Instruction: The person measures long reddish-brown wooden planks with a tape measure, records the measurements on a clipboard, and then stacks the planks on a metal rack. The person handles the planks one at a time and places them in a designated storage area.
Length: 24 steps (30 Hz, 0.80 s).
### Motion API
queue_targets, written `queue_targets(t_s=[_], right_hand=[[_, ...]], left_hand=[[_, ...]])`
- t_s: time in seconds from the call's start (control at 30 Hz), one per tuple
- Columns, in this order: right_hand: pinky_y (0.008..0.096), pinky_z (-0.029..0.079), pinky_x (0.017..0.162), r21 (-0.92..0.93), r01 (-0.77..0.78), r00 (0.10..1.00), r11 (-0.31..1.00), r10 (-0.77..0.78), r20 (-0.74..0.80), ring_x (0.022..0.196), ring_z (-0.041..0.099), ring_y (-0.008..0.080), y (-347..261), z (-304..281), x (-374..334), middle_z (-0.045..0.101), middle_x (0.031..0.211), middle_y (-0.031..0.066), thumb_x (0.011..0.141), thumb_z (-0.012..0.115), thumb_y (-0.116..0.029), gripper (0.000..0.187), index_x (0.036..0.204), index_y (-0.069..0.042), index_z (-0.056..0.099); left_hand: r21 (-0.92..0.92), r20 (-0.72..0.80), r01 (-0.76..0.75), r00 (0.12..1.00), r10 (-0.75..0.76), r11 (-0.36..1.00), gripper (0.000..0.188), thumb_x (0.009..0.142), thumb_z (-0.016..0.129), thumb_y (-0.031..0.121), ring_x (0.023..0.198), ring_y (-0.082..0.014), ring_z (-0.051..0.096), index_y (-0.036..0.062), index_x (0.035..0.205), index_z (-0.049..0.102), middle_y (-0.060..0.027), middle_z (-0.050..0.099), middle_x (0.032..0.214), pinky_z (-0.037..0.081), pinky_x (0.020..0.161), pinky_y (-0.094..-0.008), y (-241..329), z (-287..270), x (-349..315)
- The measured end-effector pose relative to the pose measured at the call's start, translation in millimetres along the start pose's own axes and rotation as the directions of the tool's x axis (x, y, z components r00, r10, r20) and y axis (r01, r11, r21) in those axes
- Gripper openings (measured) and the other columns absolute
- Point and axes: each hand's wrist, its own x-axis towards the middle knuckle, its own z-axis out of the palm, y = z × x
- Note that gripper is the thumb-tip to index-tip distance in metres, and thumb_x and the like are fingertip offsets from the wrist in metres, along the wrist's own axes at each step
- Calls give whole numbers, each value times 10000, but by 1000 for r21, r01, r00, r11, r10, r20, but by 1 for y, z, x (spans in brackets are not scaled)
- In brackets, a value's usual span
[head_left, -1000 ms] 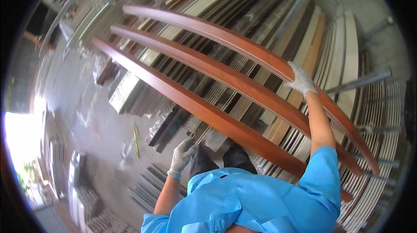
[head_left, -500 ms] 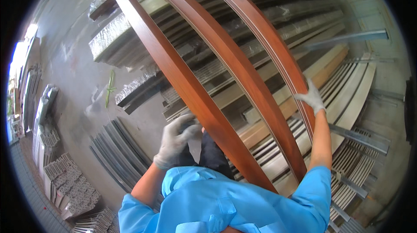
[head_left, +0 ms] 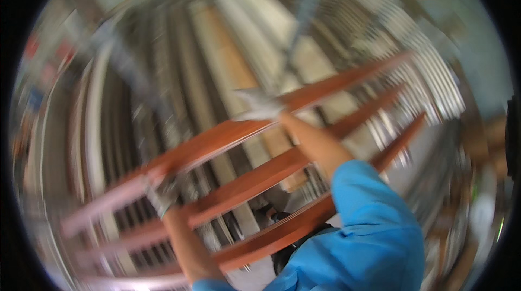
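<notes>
Three long reddish-brown bars with a wood-like finish lie side by side across the view: a far bar (head_left: 209, 140), a middle bar (head_left: 255, 174) and a near bar (head_left: 296, 226). My right hand (head_left: 260, 106), in a pale glove, grips the far bar around its middle, thumb and fingers straddling it. Farther left, my gloved left hand (head_left: 163, 196) is against the near side of that same bar; motion smears its fingers. Both forearms reach over the middle and near bars.
Beyond the bars are stacked long profiles (head_left: 184, 68) in grey and cream, with a tan strip (head_left: 225, 47) among them. A bluish metal arm (head_left: 304, 14) juts across the stack. More pale slats (head_left: 434, 79) lie at the right. Much is blurred.
The view has swung round, so the bars now run left to right. My left hand, free beside a bar before, has come to the far bar. My right hand is still on a bar.
</notes>
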Motion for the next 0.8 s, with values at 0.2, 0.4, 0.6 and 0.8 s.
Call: queue_targets(t_s=[0.2, 0.4, 0.6, 0.8], right_hand=[[469, 336, 1153, 505, -474, 149, 721, 631, -761, 1365, 420, 367, 11, -23, -95, 449, 1449, 249, 723, 883, -482, 1019, 1452, 34, 394], [454, 331, 1172, 977, 172, 61, 124, 989, -137, 1429, 359, 330, 42, -17, -93, 387, 1519, 214, 751, 893, -444, 1168, 1539, 30, 173], [424, 553, 829, 919, 217, 591, -330, 794, 145, 947, 636, 229, 67, -4, -83, 635, 1059, 120, 959, 587, -196, 219, 1133, -62, 578], [581, 414, 1101, 838, 86, 699, -539, 632, 335, 1290, 518, 419, 132, -27, -118, 551, 1389, 253, 903, 617, -274, 551, 1329, 65, 533]], left_hand=[[139, -225, 33, 974, -1, 990, 1036, 662, 748, 789, 1397, -395, 376, 96, 1402, 537, -132, 432, 1519, 319, 1104, -649, 5, 5, 49], [194, -288, 42, 957, 16, 980, 776, 725, 760, 649, 1300, -351, 492, 125, 1276, 609, -94, 586, 1359, 393, 1027, -618, 5, 5, 69], [104, 625, -127, 780, 35, 986, 429, 968, 477, 306, 1079, -326, 641, -13, 1201, 644, -186, 670, 1192, 553, 898, -484, -8, -32, 92], [-114, -274, -270, 934, 231, 956, 460, 703, 782, 188, 987, -305, 633, -13, 1097, 658, -154, 668, 1039, 544, 901, -461, -59, -12, 35]])
